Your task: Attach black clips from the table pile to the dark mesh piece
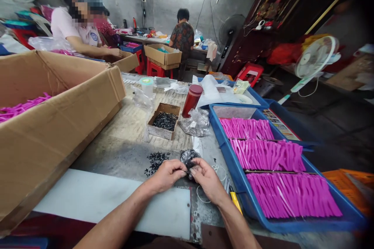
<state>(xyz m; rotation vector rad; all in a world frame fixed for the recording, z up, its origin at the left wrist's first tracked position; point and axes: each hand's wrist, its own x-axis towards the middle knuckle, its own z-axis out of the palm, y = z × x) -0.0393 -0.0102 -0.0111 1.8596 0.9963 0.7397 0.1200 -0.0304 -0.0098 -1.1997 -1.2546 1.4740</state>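
My left hand [172,172] and my right hand [203,174] come close together over the table, fingertips pinched. Something small and dark shows between the left fingertips, too small to name. What the right fingers pinch is hidden. Just behind them lies a clear plastic bag of black parts [188,156]. Left of it is a loose pile of small black parts [157,162]. Farther back, a small cardboard box [160,132] holds thin black pieces.
A large cardboard box [64,124] with pink pieces fills the left. On the right, a blue tray [230,167] holds rows of pink strips. A yellow-handled tool [235,202], red canister [192,101] and white board [117,198] lie nearby. Two co-workers [182,35] sit behind.
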